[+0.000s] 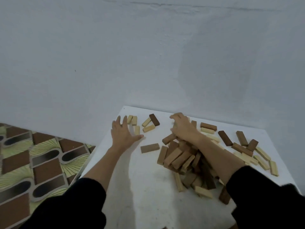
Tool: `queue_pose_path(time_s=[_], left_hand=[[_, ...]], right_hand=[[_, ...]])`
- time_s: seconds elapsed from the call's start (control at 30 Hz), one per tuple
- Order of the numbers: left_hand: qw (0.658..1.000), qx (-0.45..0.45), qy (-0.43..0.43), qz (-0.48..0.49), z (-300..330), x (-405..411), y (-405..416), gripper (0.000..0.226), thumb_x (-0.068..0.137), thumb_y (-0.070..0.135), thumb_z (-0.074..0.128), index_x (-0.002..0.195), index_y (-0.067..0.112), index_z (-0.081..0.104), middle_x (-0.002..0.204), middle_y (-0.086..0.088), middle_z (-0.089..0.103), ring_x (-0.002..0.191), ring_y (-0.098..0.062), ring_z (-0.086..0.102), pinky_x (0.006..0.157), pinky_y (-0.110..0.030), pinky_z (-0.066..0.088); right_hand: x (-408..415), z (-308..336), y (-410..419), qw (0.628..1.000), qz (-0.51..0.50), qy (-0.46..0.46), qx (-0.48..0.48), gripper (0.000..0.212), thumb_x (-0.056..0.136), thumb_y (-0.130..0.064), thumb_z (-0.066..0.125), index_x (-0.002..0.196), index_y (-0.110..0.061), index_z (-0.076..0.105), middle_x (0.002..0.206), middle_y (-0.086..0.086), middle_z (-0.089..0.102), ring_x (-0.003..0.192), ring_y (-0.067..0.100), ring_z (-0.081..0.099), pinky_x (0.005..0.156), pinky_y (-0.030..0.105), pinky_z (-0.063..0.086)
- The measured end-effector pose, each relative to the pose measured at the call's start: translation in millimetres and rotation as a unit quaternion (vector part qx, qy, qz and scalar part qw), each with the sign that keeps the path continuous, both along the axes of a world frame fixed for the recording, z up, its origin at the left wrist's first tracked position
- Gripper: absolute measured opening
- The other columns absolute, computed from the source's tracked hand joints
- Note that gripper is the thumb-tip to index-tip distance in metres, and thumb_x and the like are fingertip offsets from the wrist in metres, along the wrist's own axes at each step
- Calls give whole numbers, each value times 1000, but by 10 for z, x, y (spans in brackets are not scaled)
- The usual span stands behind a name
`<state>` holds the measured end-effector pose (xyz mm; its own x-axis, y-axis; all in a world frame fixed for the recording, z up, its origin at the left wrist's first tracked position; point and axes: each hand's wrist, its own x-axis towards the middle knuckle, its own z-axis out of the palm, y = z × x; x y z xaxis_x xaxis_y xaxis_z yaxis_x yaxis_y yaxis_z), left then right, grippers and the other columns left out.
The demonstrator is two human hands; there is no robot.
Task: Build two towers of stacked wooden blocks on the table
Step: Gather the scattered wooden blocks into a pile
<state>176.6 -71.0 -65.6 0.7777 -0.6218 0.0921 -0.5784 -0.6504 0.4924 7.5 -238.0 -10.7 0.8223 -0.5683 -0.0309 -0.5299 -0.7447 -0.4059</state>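
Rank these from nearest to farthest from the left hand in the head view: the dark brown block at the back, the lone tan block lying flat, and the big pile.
From the left hand:
1. Lone tan block, just right of it, nearer the person.
2. Dark brown block, right of it, toward the wall.
3. Big pile, farthest right, under the right forearm.

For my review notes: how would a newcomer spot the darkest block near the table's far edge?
Start at the white table, far edge by the wall. Between the left hand and the right hand lies a small cluster of pale blocks. The dark brown block rests against them, the only dark one there.
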Motion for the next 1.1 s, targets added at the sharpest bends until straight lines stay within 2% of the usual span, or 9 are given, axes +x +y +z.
queue_pose_path(time_s=[0.13,0.27,0.37,0.5,0.63,0.77,0.87,1.0,1.1], left_hand=[[995,79,-11,-62,-20,275,-144,117,64,69,70,152,25,7,159,-6,-5,144,-40,-2,113,-55,12],[983,138,-11,-122,-69,353,-265,109,68,77,59,151,35,2,159,2,-15,143,-39,-12,112,-60,6],[980,149,-33,-129,-163,359,-326,92,71,82,43,148,38,19,160,2,-5,144,-38,-6,112,-61,6],[985,81,-60,-138,-251,309,-311,88,66,81,23,133,29,48,155,-3,24,139,-37,20,111,-53,20],[989,-31,-48,-134,-316,168,-250,69,74,65,41,115,14,62,139,-3,48,120,-31,38,97,-39,38],[987,-95,-12,-128,-282,7,-187,26,82,18,62,106,10,64,131,-3,50,114,-23,33,98,-34,34],[987,-112,-5,-117,-289,-67,-133,25,81,4,56,105,6,64,129,-3,52,111,-23,33,96,-30,34],[989,-105,-30,-102,-303,-120,-123,25,80,7,52,101,9,64,118,1,58,99,-22,39,83,-33,40],[991,-58,-75,-97,-275,-149,-128,38,83,11,47,119,17,58,119,6,55,95,-20,40,70,-32,35]], right_hand=[[544,-116,-70,995,85,50,13,60,88,-12,57,143,-18,32,148,6,21,131,30,27,104,39,33],[888,-249,-47,985,135,111,-1,79,82,-20,65,148,-29,21,156,5,4,137,33,15,109,44,28],[1002,-363,-44,975,150,161,-29,84,81,-22,63,147,-41,15,157,1,-5,140,34,8,112,50,21],[984,-406,-77,978,158,131,28,61,83,-16,60,138,-32,39,155,1,9,137,32,13,110,45,27],[861,-374,-63,981,164,101,-25,43,89,-20,57,130,-26,47,140,4,30,118,31,30,99,40,36],[719,-370,4,986,142,59,-66,37,90,-4,45,124,-17,50,123,7,41,105,29,39,85,37,43],[631,-367,62,984,144,70,-80,35,89,-6,48,123,-16,50,124,7,39,104,28,37,76,32,39],[610,-357,179,982,134,106,-79,39,85,-11,50,123,-19,48,130,7,32,108,30,34,83,36,42],[602,-356,215,982,129,119,-73,42,84,-20,55,125,-21,46,134,7,29,112,31,32,86,38,43]])
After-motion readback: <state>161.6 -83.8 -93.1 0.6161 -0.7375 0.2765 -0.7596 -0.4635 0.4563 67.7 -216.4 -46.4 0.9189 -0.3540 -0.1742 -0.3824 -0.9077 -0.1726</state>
